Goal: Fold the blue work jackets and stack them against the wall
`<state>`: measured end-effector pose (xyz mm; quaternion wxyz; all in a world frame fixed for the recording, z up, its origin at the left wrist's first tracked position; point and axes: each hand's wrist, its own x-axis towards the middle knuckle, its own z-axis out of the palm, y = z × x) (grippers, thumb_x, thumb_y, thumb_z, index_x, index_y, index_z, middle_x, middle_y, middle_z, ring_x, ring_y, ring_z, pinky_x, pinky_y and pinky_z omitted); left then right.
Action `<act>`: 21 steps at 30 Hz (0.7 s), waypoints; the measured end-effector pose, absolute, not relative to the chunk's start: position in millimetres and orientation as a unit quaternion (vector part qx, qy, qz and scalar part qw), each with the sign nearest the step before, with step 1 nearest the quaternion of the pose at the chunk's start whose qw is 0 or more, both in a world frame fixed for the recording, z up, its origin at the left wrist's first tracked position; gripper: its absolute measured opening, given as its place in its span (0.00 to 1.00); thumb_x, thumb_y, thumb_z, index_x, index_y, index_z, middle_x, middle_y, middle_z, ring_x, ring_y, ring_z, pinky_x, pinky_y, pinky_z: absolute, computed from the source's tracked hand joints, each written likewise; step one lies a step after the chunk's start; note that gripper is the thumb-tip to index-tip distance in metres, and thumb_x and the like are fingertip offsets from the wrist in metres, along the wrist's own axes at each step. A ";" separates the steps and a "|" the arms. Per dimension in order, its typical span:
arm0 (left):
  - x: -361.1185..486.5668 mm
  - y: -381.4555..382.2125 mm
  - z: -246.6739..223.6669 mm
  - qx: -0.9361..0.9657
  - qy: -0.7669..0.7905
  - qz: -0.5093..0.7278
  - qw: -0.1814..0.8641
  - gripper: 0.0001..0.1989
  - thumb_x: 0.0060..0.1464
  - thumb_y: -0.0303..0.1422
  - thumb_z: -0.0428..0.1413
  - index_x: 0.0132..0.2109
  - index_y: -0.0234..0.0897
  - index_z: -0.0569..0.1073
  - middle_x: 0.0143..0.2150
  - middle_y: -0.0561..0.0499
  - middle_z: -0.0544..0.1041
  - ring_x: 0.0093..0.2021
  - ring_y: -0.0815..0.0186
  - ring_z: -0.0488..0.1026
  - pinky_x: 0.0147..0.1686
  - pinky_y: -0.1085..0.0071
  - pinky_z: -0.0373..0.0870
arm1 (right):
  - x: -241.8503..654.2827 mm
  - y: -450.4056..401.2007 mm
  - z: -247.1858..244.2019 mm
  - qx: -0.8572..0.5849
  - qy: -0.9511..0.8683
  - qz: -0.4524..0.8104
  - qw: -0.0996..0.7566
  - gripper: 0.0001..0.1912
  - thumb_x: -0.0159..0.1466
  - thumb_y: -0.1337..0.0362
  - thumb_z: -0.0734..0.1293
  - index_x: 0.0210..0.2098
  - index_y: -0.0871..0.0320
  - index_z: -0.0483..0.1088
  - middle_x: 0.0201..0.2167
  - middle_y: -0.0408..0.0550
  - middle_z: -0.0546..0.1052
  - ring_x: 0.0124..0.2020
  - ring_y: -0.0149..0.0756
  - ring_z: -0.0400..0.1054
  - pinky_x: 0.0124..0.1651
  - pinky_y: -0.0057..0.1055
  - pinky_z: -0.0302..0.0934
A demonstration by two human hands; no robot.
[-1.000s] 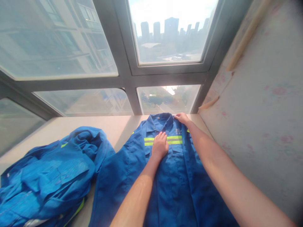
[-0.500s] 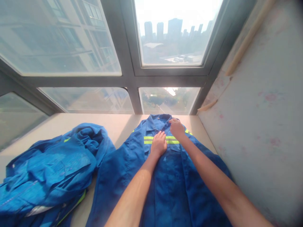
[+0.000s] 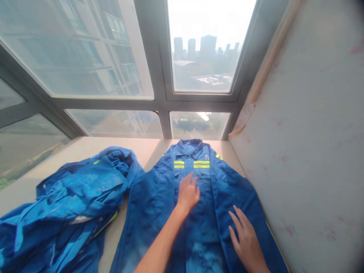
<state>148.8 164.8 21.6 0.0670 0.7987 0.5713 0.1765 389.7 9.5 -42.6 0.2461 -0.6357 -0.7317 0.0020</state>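
Note:
A blue work jacket (image 3: 199, 212) with yellow-green reflective stripes lies front up and spread out, its collar toward the window. My left hand (image 3: 188, 191) is over the middle of its chest, below the stripes, with fingers apart and nothing held. Lower and to the right, my right hand (image 3: 245, 237) is over the jacket's right-hand sleeve, fingers spread and holding nothing. Whether either palm presses on the cloth I cannot tell. The jacket's lower edge runs out of view.
To the left lies a crumpled heap of blue work clothing (image 3: 82, 201), touching the jacket's sleeve. Both rest on a pale ledge (image 3: 93, 142) below a grey-framed window (image 3: 162, 104). A patterned wall (image 3: 307, 151) closes off the right side.
My right hand has left the collar, come down toward me and spread its fingers. My left hand has slid down off the stripes. The view has shifted slightly.

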 end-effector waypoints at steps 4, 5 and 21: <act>84.9 47.4 10.1 0.780 0.605 0.158 0.002 0.24 0.60 0.32 0.49 0.63 0.42 0.70 0.68 0.45 0.65 0.67 0.54 0.61 0.66 0.52 0.58 | 392.5 -25.1 -57.1 -0.627 -0.748 -0.026 0.214 0.33 0.67 0.59 0.61 0.70 0.44 0.52 0.71 0.46 0.56 0.69 0.51 0.55 0.64 0.52 0.59; 67.2 23.5 3.3 0.780 0.608 0.144 -0.015 0.25 0.60 0.33 0.49 0.64 0.44 0.69 0.69 0.47 0.65 0.68 0.54 0.61 0.66 0.51 0.57 | 389.4 -29.0 -60.7 -0.625 -0.752 -0.032 0.207 0.33 0.67 0.59 0.61 0.70 0.43 0.52 0.71 0.46 0.56 0.69 0.52 0.55 0.64 0.53 0.58; 6.8 15.1 -25.1 0.750 0.658 0.011 -0.065 0.28 0.60 0.39 0.49 0.66 0.46 0.66 0.71 0.45 0.60 0.70 0.51 0.57 0.66 0.47 0.53 | 357.5 10.2 -64.3 -0.660 -0.729 -0.024 0.181 0.26 0.67 0.61 0.59 0.64 0.50 0.65 0.70 0.50 0.58 0.69 0.51 0.54 0.68 0.54 0.50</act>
